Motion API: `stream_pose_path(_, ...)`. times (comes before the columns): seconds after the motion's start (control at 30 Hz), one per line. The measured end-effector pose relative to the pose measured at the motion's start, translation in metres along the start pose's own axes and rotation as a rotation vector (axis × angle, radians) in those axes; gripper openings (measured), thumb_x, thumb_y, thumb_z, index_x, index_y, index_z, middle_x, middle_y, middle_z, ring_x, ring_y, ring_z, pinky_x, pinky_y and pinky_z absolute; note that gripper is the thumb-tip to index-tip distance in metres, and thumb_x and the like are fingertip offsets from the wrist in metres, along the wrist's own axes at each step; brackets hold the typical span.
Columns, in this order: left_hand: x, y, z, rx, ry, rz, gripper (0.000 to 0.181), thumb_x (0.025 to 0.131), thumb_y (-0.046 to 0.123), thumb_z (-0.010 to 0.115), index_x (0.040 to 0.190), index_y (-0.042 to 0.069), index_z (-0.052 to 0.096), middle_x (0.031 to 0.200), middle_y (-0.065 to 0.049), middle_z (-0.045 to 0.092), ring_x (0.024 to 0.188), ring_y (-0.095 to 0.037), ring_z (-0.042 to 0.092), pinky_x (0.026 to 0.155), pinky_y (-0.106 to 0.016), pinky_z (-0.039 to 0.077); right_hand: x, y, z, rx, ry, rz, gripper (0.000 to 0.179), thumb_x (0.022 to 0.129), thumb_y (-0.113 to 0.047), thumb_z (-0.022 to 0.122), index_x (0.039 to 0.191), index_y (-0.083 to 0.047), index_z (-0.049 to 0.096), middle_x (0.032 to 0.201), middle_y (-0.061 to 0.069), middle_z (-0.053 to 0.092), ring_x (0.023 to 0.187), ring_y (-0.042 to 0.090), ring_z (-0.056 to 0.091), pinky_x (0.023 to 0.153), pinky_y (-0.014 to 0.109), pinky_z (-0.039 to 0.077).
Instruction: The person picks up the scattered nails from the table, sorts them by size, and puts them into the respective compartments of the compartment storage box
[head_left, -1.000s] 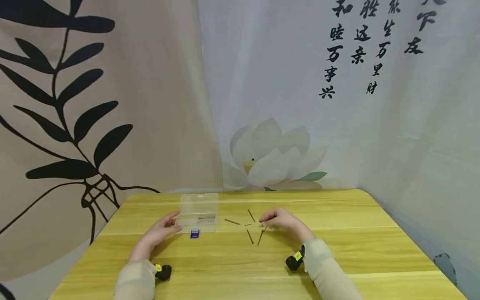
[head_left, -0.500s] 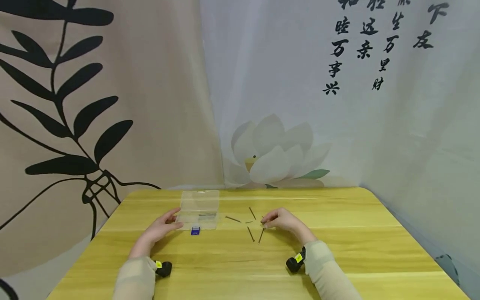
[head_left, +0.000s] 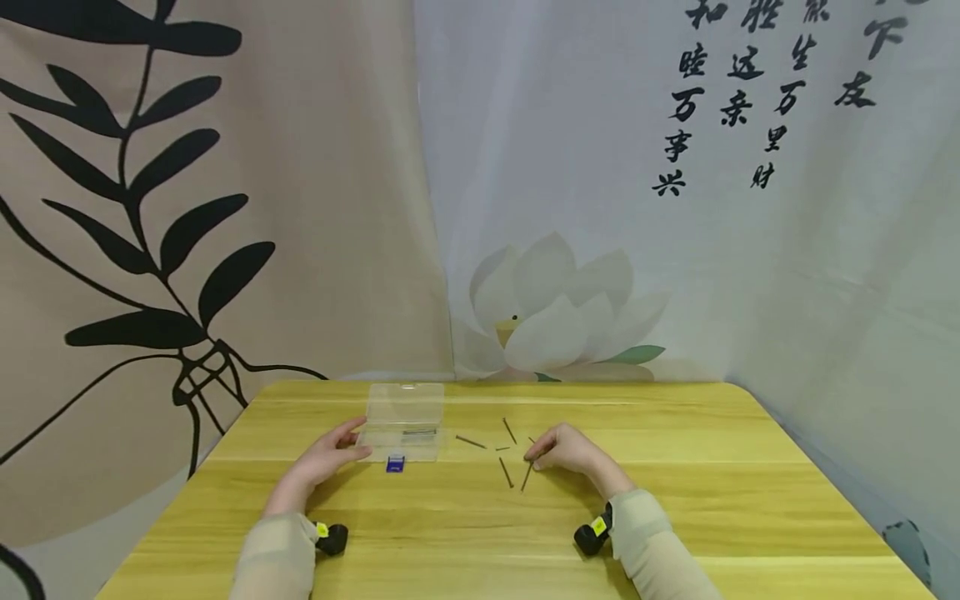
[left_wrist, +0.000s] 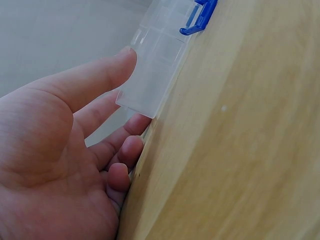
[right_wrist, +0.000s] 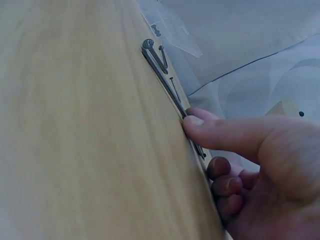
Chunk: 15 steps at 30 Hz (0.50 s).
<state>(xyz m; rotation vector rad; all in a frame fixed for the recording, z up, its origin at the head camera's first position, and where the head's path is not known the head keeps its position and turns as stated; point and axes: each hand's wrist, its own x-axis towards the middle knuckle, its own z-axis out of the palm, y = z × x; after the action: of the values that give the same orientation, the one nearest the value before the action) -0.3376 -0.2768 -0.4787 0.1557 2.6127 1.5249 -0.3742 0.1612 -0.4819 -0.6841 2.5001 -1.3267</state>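
Observation:
A clear plastic box (head_left: pixel 405 406) stands with its lid raised at the back left of the table; a few nails (head_left: pixel 420 432) lie inside. My left hand (head_left: pixel 330 458) holds the box's left end, thumb at the near corner and fingers behind. In the left wrist view the thumb overlaps the clear wall (left_wrist: pixel 152 75), near the blue latch (left_wrist: pixel 200 20). My right hand (head_left: pixel 566 450) pinches a long dark nail (right_wrist: pixel 162 77) between thumb and index finger; its near end points toward me, close to the tabletop. The other right fingers curl under.
Several loose nails lie between the hands, among them one left nail (head_left: pixel 471 442), a back nail (head_left: pixel 509 430), a short nail (head_left: pixel 502 449) and a front nail (head_left: pixel 506 473). The wooden table (head_left: pixel 450 542) ends at a printed curtain (head_left: pixel 360 250).
My right hand has shifted slightly toward me, and its fingertips are now at the top of the long nail. The left hand stays at the box. The head view has tilted slightly.

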Motion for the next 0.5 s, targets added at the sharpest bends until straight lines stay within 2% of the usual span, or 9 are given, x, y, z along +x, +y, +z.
stream_pose_path(0.3,0.0007,0.0017,0.0006,-0.002,0.004,0.016,0.072,0.093,0.023,0.068,0.15,0.0,0.03,0.134,-0.028,0.04,0.122,-0.04,0.038,0.098,-0.054,0.034,0.0034,0.0028,-0.0007,-0.011,0.005,0.0,0.011,0.081,0.0,0.075,0.092,-0.004,0.078,0.092,0.002,0.066,0.083,0.016,0.058,0.072,0.032,0.05)
stream_pose_path(0.5,0.0017,0.0003,0.0019,0.008,0.01,0.023,0.071,0.094,0.021,0.066,0.15,-0.002,0.029,0.132,-0.03,0.04,0.119,-0.041,0.04,0.094,-0.054,0.037,0.0039,0.0037,-0.0006,-0.01,0.006,-0.005,0.01,0.082,-0.001,0.075,0.091,-0.004,0.077,0.094,0.003,0.069,0.086,0.016,0.06,0.074,0.033,0.051)
